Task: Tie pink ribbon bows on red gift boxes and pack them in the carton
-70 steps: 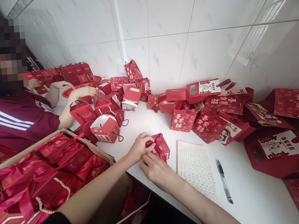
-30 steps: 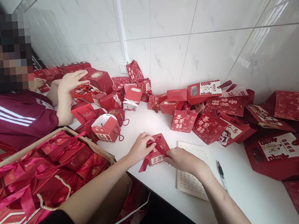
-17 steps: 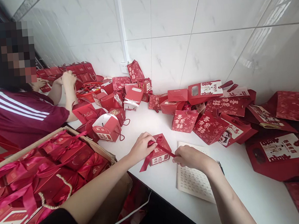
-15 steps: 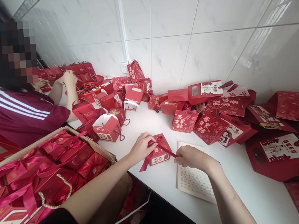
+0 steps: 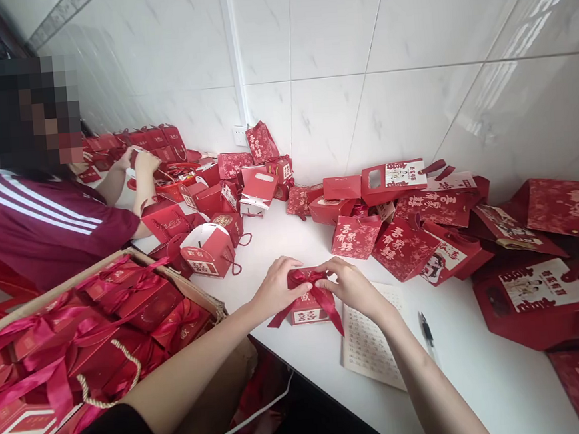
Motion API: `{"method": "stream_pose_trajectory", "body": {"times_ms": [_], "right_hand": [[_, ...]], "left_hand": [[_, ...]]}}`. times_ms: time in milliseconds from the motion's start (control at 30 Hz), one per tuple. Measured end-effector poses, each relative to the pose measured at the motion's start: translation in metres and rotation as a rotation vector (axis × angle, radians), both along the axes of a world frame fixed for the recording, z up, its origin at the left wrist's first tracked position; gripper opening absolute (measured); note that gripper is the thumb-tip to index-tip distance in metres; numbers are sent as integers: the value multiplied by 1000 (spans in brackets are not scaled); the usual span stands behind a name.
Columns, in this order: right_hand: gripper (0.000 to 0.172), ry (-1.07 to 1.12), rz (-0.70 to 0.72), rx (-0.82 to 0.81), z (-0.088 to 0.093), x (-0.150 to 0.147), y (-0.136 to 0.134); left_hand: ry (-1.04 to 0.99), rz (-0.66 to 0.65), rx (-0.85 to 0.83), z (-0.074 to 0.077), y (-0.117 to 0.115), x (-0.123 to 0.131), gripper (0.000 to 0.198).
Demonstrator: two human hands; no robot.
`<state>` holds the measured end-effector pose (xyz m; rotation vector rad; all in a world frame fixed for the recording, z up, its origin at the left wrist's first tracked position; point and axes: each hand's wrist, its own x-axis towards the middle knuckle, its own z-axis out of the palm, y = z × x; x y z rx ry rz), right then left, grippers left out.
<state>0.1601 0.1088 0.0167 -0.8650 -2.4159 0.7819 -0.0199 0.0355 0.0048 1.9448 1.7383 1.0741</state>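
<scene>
A small red gift box with white printed characters on its front stands on the white table. A dark red satin ribbon crosses its top, with one tail hanging at each front side. From the left, my left hand pinches the ribbon at the top of the box between thumb and fingers. Opposite it, my right hand has its thumb and fingers closed on the ribbon's right part. The fingers partly hide the knot. Beneath my right forearm lies a handwritten notebook.
An open carton of ribboned red boxes is at left. Folded red gift bags are piled along the wall and right side. A pen lies right of the notebook. A co-worker handles things at far left.
My right hand has moved left and up from the pulled-out ribbon tail to the top of the box. That tail now hangs over the front. The pen has come into view.
</scene>
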Motion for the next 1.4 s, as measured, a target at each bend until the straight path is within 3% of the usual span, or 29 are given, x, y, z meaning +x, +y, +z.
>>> {"method": "stream_pose_trajectory", "body": {"times_ms": [100,167,300,433,767,1233,1400], "right_hand": [[10,-1,-38,6,-1,-4,0],[12,-14,-48,-20,0,-5,-1],[15,9,-67,-84,2,-7,-2],[19,46,-62,-205,1,-6,0],[34,103,119,-670,-7,10,17],[38,185,189,-890,-11,9,24],[47,144,107,-877,-12,13,24]], "left_hand": [[14,203,12,0,0,0,20],[-29,263,-77,0,0,0,20],[-131,245,-222,-3,1,1,25],[-119,236,-164,-7,2,6,20],[-147,314,-132,-15,-5,21,22],[-259,370,-137,-19,-6,23,16],[-323,347,-143,-15,-6,23,18]]}}
